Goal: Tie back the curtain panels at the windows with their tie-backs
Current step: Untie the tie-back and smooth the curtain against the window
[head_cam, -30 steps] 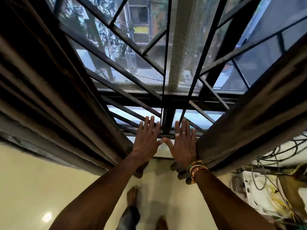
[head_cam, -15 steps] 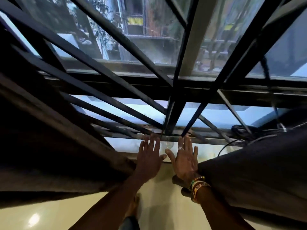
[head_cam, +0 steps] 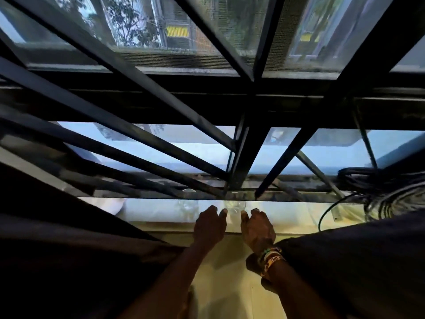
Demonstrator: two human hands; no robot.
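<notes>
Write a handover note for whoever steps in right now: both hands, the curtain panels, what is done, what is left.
Left hand and right hand: fingers bent at the window sill; whether they grip anything is unclear.
Left curtain panel and right curtain panel hang parted to the sides. No tie-back in view on either.
Done: panels drawn apart.
To do: find the tie-backs, tie both panels.

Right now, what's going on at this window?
A person stands at the barred window, left hand and right hand at the pale sill, fingers curled, either side of a clear glass. Whether they grip anything is unclear. The dark left curtain panel and right curtain panel hang parted. No tie-back shows; neither panel looks tied yet.
</notes>
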